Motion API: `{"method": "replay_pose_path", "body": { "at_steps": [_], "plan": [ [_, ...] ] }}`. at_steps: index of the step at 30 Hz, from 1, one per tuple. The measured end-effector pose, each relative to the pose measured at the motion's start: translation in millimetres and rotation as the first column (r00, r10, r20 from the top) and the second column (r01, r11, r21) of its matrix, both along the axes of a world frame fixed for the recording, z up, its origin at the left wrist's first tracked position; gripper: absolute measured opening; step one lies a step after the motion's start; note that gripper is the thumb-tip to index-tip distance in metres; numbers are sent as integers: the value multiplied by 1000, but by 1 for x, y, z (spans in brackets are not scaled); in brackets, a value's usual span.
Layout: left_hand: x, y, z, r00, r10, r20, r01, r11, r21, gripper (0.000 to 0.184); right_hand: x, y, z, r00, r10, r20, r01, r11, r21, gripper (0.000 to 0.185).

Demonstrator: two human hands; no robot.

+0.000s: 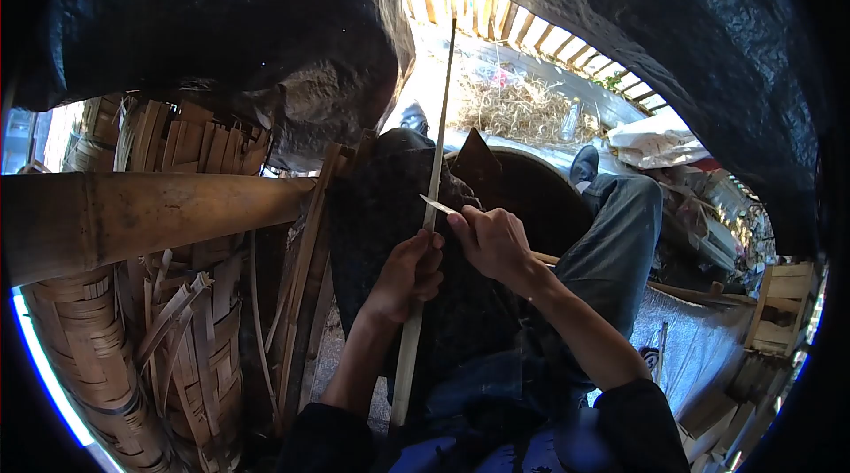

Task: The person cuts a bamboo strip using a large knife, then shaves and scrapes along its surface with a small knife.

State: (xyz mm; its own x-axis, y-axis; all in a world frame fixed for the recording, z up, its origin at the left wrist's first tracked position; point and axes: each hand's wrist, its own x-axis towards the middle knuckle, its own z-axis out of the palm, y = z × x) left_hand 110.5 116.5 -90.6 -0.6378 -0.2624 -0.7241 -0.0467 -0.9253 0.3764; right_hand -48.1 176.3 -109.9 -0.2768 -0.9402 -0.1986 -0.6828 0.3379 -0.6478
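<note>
My left hand (pixel 407 280) is closed around a long, thin bamboo strip (pixel 406 376), which runs from near my lap up toward the bright opening. In my right hand (pixel 494 244) is a knife (pixel 436 205), its pale, pointed blade lying across the strip just above my left fingers. A short light rod (pixel 544 258), perhaps the knife's handle, shows beside my right wrist. Dark cloth (pixel 367 216) covers my left thigh beneath the strip. My right fist hides most of the knife's grip.
A thick bamboo pole (pixel 159 218) juts in from the left above woven bamboo baskets (pixel 84 340) and loose splints. Dark sheeting (pixel 673 30) hangs overhead. Ahead lie straw shavings (pixel 513 105) and a plastic bottle (pixel 569 121). A wooden crate (pixel 783 305) stands at right.
</note>
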Motion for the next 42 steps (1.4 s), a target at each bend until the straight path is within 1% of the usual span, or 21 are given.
{"method": "replay_pose_path", "body": {
  "at_steps": [2, 4, 11, 13, 15, 17, 18, 21, 22, 23, 25, 26, 27, 29, 31, 32, 33, 35, 39, 41, 42],
  "plan": [
    [3, -1, -1, 1000, 0, -3, 0, 1000, 20, 27, 6, 0, -2, 1000, 7, -19, -7, 1000, 1, 45],
    [6, -2, -1, 1000, 5, -13, -5, 999, 31, 27, 7, -5, -3, 988, 7, -155, 2, 998, 55, 41],
    [6, -5, -3, 1000, -8, -13, 9, 997, 74, 25, 3, -29, -25, 969, 38, -243, -38, 999, 4, 47],
    [5, 2, 0, 999, -27, 33, 25, 998, 63, 25, -6, -41, -35, 943, -140, -303, 113, 988, -104, 48],
    [7, 6, 0, 1000, -14, 12, 13, 998, 65, 25, -19, -59, -37, 955, -130, -267, 119, 991, -56, 48],
    [11, 0, -5, 1000, 13, -29, -10, 996, 91, 25, -27, -66, -45, 940, -61, -337, -25, 969, -245, 52],
    [13, -3, -8, 996, 52, -67, -44, 993, 111, 24, -31, -71, -48, 963, -1, -269, -35, 991, -128, 57],
    [22, -6, -20, 984, 73, -163, -52, 990, 128, 26, -32, -90, -41, 978, 26, -206, -32, 999, -26, 59],
    [22, -3, -18, 983, 77, -166, -57, 991, 124, 26, -37, -99, -47, 965, -44, -258, 42, 999, -11, 60],
    [21, 1, -15, 984, 68, -167, -46, 990, 134, 26, -45, -106, -51, 935, -64, -349, 32, 995, -97, 59],
    [24, 0, -9, 984, 50, -170, -27, 990, 136, 27, -59, -119, -52, 948, -64, -313, 29, 993, -115, 58],
    [23, -1, -8, 980, 63, -189, -35, 989, 145, 26, -67, -126, -58, 927, -77, -367, 35, 992, -119, 56],
    [22, -2, -6, 975, 79, -209, -46, 986, 158, 26, -77, -132, -64, 948, -93, -306, 63, 992, -108, 56],
    [22, -5, 3, 978, 87, -192, -59, 988, 144, 27, -83, -135, -53, 970, -37, -242, 20, 997, -73, 46],
    [27, -8, 11, 980, 111, -166, -89, 986, 140, 27, -75, -111, -44, 955, 163, -246, -214, 957, -195, 32],
    [30, -9, 13, 974, 120, -193, -87, 981, 171, 27, -72, -91, -56, 808, 161, -566, -484, 729, -484, 26],
    [33, -9, 15, 967, 129, -220, -85, 976, 202, 27, -60, -78, -35, 951, 227, -210, -276, 929, -248, 19],
    [36, -4, 16, 964, 156, -217, -95, 958, 270, 27, -44, -55, -26, 987, 155, -32, -156, 919, -362, 30],
    [50, 17, 9, 940, 230, -253, -84, 872, 482, 26, -20, -31, -4, 998, 34, 47, -25, 985, -172, 43],
    [57, 29, 9, 928, 263, -265, -87, 843, 532, 25, -11, -20, -5, 993, 82, 88, -72, 991, -115, 44],
    [59, 34, 8, 908, 309, -284, -95, 811, 577, 25, -8, -17, -8, 995, 103, 17, -101, 989, -107, 40]
  ]
}}
